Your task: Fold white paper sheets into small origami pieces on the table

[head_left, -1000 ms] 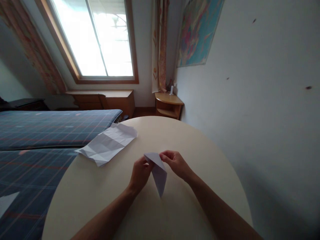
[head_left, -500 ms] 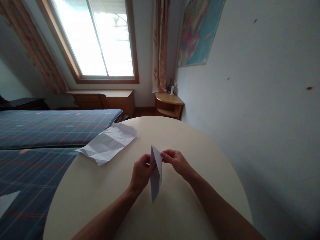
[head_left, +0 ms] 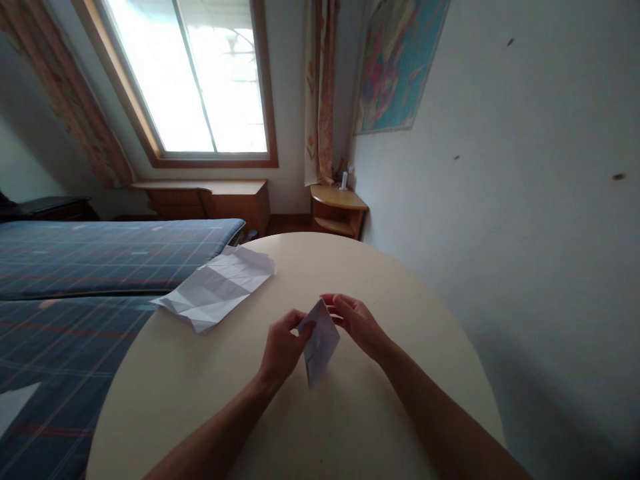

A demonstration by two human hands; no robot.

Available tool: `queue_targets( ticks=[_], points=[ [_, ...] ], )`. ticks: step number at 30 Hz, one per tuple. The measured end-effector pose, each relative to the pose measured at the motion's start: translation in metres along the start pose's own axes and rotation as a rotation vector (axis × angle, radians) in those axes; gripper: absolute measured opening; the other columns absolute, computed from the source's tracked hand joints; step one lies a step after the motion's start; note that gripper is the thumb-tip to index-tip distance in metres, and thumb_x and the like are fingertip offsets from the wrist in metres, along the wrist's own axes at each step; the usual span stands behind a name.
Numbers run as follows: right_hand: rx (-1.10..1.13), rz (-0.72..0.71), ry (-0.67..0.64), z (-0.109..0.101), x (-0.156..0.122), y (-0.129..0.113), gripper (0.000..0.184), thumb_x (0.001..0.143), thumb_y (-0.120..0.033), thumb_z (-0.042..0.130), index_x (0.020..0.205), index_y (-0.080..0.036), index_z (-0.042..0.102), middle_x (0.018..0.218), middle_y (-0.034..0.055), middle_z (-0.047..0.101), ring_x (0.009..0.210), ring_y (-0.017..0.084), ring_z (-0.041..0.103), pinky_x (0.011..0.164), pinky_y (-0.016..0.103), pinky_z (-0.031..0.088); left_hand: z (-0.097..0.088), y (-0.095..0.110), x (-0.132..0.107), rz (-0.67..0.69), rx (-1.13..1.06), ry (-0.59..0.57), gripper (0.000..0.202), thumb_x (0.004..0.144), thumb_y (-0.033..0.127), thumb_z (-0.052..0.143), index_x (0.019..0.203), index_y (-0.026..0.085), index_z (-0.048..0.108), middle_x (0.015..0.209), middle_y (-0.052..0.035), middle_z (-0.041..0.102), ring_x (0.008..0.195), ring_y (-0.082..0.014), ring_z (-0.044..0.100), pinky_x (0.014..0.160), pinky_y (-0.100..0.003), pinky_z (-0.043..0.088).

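A small white folded paper (head_left: 323, 343) is held above the table, tilted, with a pointed lower end and a broad diamond-shaped face toward me. My left hand (head_left: 286, 343) pinches its left side, the thumb on the near face and the fingers behind. At the paper's upper right edge is my right hand (head_left: 357, 323), its fingers slightly apart. Those fingertips touch or lie just behind the edge, and the thumb is off the paper. Both forearms reach in over the round cream table (head_left: 400, 287).
A creased, unfolded white sheet (head_left: 220, 283) lies at the table's left edge, partly overhanging it. Left of the table is a bed with blue plaid mattresses (head_left: 100, 257), with another white paper (head_left: 17, 403) on it. A corner shelf (head_left: 340, 197) stands beyond; a white wall (head_left: 525, 233) rises at right.
The folded paper has turned from nearly edge-on to showing its broad face, its top leaning right. My right hand's pinch on its right edge has loosened; my left hand keeps its hold.
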State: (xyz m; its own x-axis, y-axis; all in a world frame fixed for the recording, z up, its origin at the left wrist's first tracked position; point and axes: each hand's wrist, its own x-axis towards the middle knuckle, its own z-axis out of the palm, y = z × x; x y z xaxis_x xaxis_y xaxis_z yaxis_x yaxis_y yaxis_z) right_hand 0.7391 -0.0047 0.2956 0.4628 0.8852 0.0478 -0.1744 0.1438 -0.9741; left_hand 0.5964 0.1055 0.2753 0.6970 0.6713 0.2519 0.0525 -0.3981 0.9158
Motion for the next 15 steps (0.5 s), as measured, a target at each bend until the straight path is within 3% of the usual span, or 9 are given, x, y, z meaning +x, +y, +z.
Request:
queue_targets(
  ticks=[3, 5, 9, 15],
  points=[
    [-0.059, -0.012, -0.103, 0.001, -0.002, -0.001, 0.063, 0.074, -0.056, 0.075, 0.123, -0.019, 0.060, 0.113, 0.0106, 0.069, 0.099, 0.022, 0.066, 0.088, 0.037, 0.050, -0.002, 0.001, 0.000, 0.003, 0.040, 0.043, 0.013, 0.080, 0.029, 0.062, 0.077, 0.017, 0.067, 0.071, -0.0007, 0.071, 0.067, -0.0158, 0.064, 0.064, -0.024, 0.046],
    [-0.112, -0.011, -0.095, 0.004, -0.002, 0.002, 0.066, 0.070, -0.050, 0.079, 0.124, -0.019, 0.057, 0.112, 0.0111, 0.069, 0.100, 0.023, 0.066, 0.086, 0.037, 0.051, -0.003, 0.001, 0.001, 0.007, 0.047, 0.054, 0.013, 0.080, 0.029, 0.062, 0.078, 0.017, 0.068, 0.072, -0.0003, 0.071, 0.067, -0.0157, 0.063, 0.063, -0.023, 0.045],
    [-0.191, -0.065, 0.034, 0.015, -0.002, 0.010, 0.049, 0.076, -0.046, 0.075, 0.112, -0.017, 0.060, 0.105, 0.0105, 0.070, 0.094, 0.023, 0.067, 0.078, 0.034, 0.053, -0.003, 0.004, 0.000, 0.040, 0.101, 0.072, 0.009, 0.078, 0.025, 0.061, 0.079, 0.018, 0.067, 0.073, 0.0005, 0.071, 0.067, -0.0154, 0.063, 0.063, -0.023, 0.044],
    [-0.318, -0.105, 0.233, 0.031, -0.007, 0.009, 0.037, 0.079, -0.045, 0.070, 0.102, -0.016, 0.064, 0.094, 0.0092, 0.072, 0.083, 0.022, 0.068, 0.069, 0.032, 0.053, -0.001, 0.008, -0.003, 0.072, 0.137, 0.058, 0.007, 0.076, 0.022, 0.061, 0.080, 0.020, 0.067, 0.073, 0.0005, 0.072, 0.067, -0.0154, 0.064, 0.064, -0.023, 0.045]
  ],
)
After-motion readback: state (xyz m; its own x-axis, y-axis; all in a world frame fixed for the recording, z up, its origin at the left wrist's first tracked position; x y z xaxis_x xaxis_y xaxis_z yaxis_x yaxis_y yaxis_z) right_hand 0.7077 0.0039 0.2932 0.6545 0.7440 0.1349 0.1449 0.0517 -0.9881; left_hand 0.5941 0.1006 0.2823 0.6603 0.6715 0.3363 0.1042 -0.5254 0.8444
